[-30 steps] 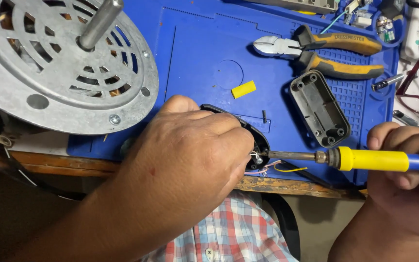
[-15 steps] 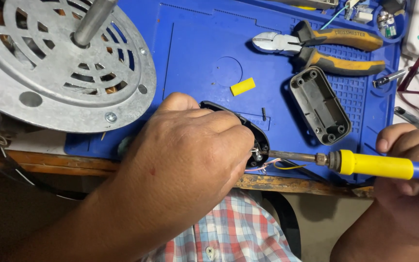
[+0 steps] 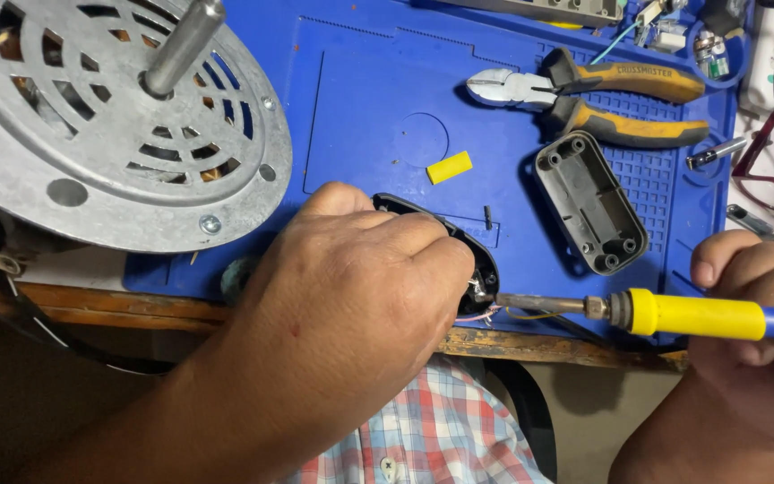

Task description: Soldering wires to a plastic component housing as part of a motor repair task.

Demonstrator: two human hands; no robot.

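My left hand (image 3: 351, 296) is closed over a small black oval casing (image 3: 477, 260) at the front edge of the blue work mat (image 3: 360, 99), and covers most of it. My right hand (image 3: 754, 332) grips a soldering iron (image 3: 674, 314) with a yellow and blue handle. Its metal tip points left and reaches the casing's exposed end, where thin wires (image 3: 485, 314) stick out. Whether the tip touches them I cannot tell.
A grey metal motor housing (image 3: 91, 134) with a shaft sits at the back left. Orange-handled cutters (image 3: 602, 94), a grey plastic cover (image 3: 589, 202) and a yellow tube piece (image 3: 450, 168) lie on the mat. Cables and small parts crowd the right edge. The wooden table edge (image 3: 539, 345) runs below.
The soldering iron has shifted slightly along with my right hand; its tip stays at the casing. My left hand keeps its hold.
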